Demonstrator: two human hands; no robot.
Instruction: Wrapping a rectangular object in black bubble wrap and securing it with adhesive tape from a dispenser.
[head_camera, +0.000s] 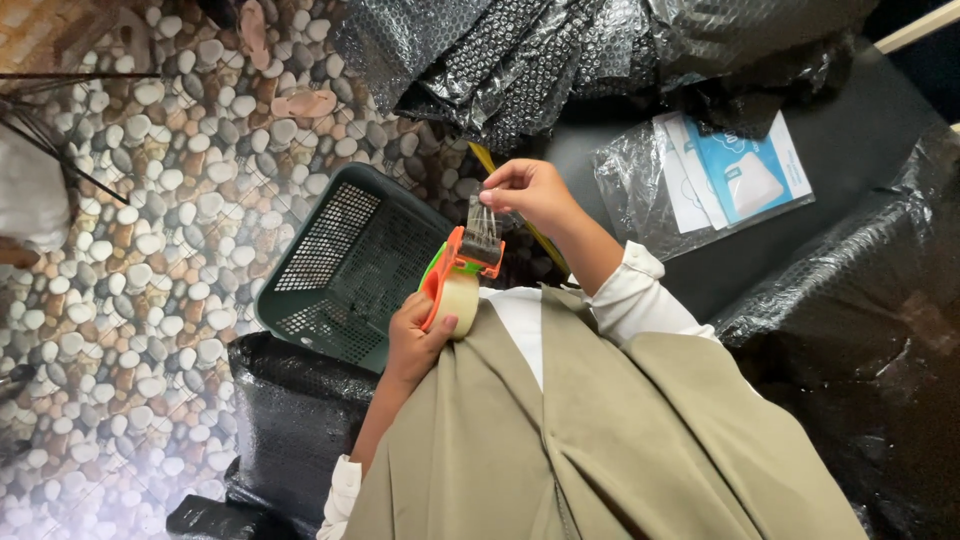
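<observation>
The left hand (418, 340) is gripping an orange tape dispenser (455, 275), while the right hand (530, 190) is pinching its clear tape end (483, 222), near a green basket (340, 265).

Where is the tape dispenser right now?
In the head view, centre frame: the tape dispenser is in the left hand, over the green basket, with the right hand just above.

Left hand (415, 340) grips orange tape dispenser (455, 280); right hand (530, 190) pinches clear tape end (482, 215) above it; green mesh basket (345, 265) on pebble floor (180, 200).
</observation>
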